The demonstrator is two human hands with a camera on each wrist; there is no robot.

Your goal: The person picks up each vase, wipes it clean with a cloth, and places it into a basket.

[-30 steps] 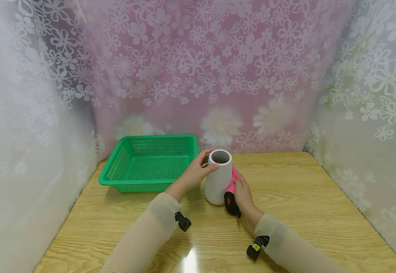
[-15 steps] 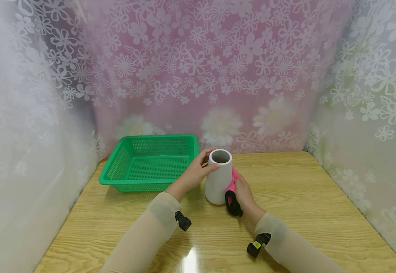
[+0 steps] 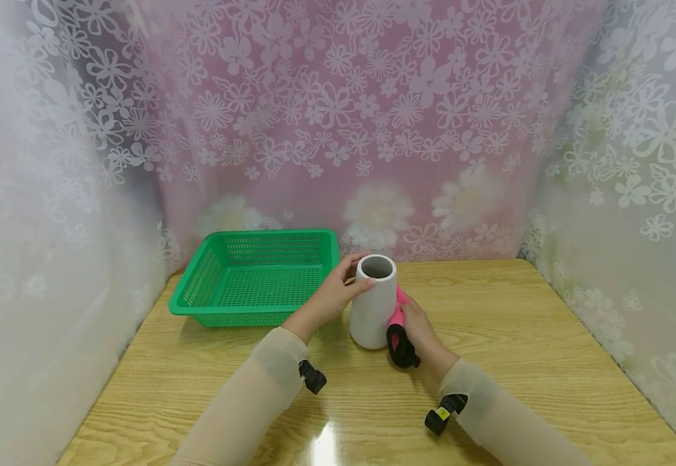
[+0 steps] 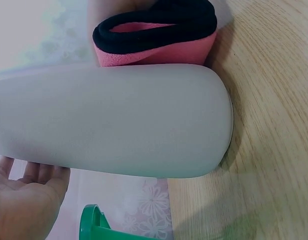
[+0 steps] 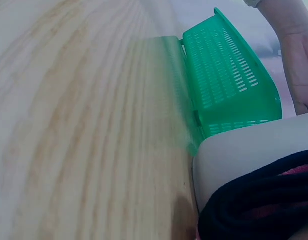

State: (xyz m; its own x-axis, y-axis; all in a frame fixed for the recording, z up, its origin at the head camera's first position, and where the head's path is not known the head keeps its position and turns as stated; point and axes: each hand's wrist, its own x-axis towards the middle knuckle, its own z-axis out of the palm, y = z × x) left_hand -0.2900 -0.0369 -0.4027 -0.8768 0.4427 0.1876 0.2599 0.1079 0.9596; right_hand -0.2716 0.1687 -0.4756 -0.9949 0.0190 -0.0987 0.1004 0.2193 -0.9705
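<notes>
A white tapered vase stands upright on the wooden table, its round mouth facing up. My left hand grips it near the rim, thumb on the near side and fingers round the far left. Against the vase's right side, my right hand holds a folded pink cloth piece with a thick black edge. That black edge forms a loop in the left wrist view, where the pink fabric touches the vase wall. Most right-hand fingers are hidden behind the cloth and vase.
A green perforated plastic basket sits at the back left of the table, just left of the vase. Flower-patterned curtains hang behind and along both sides.
My right hand and wrist have shifted slightly to the right, and the cloth's black edge has swung right with them. The vase and left hand stay in place.
</notes>
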